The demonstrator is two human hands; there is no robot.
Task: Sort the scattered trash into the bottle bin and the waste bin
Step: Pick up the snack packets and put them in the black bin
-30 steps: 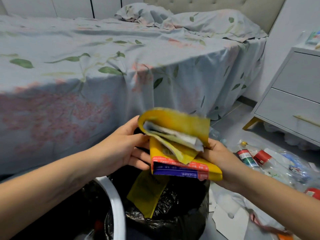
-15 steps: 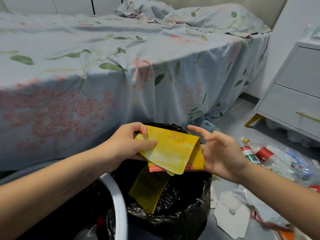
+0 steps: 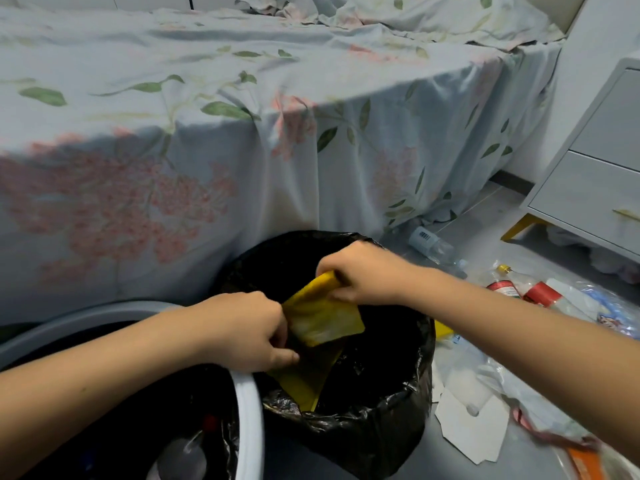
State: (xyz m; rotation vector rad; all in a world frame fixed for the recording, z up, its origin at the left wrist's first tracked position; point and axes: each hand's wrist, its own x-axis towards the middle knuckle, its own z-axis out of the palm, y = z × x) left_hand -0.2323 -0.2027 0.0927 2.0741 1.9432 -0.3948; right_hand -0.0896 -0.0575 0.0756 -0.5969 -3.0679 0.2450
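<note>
- The fingers [image 3: 341, 295] of the right hand [image 3: 367, 273] were curled over and pinching the upper corner of the yellow wrapper [image 3: 323, 318], just right of frame centre.
- The fingers of the left hand [image 3: 246, 332] were curled against the wrapper's left edge, lower and further left; the fingertips were largely hidden behind the hand, but the hand appeared to be gripping that edge.
- The wrapper sat between the two hands, directly over the mouth of the black-lined waste bin [image 3: 398, 393] at lower centre. Part of it hung down into the dark interior.
- The wrapper's long axis ran diagonally, from the right hand's pinch at its upper end down and to the left, into the bin.
- Both hands touched the wrapper; neither was clearly nearer. The bin opening lay straight below the fingers, so, in the inspector's judgement, a release or a downward push was all that remained for this item.
- A second bin with a white rim [image 3: 249, 420] stood at lower left, touching the waste bin; a bottle [image 3: 183, 459] showed inside it, suggesting the bottle bin.
- Unsorted trash lay at the right of the frame: a clear bottle [image 3: 429, 241] near the bed's foot, red-labelled bottles [image 3: 502, 289], plastic bags [image 3: 588, 306] and white card [image 3: 474, 427].
- A floral bedspread [image 3: 207, 133] filled the upper frame; a white nightstand [image 3: 595, 188] stood at the right edge.
</note>
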